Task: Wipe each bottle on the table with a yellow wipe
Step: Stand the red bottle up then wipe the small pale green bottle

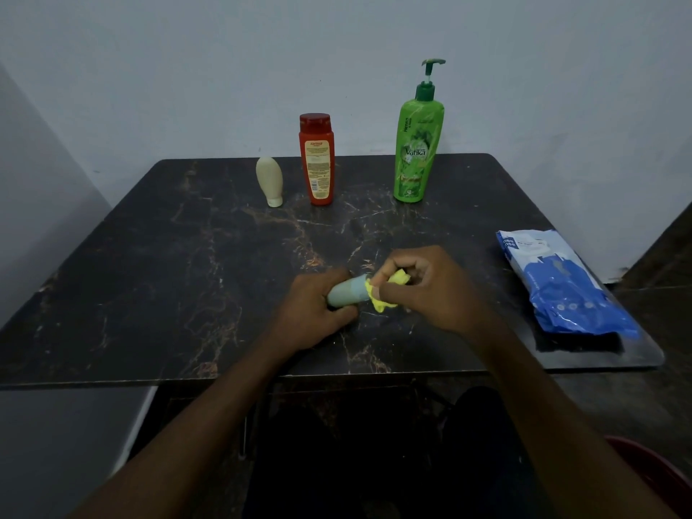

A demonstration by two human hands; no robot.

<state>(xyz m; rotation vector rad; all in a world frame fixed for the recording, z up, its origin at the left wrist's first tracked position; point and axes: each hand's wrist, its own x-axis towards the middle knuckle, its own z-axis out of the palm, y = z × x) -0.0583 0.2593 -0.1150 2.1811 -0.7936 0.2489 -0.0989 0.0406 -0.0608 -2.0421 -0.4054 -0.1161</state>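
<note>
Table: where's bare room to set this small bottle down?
Bare: the table's left half, left of the cream bottle and left hand; also the strip between the red bottle and right hand. Crowded: wipes pack at right.

Bare L hand (318, 312), bare R hand (423, 290), forearms (209, 425) uncovered, dk trousers (475, 425)

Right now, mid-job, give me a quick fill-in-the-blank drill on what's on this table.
1. The right hand holds a ____ wipe against the pale blue bottle gripped by the left hand.
2. The pump bottle at the back is ____.
3. The cream bottle stands on its ____.
Missing: yellow; green; cap.
</note>
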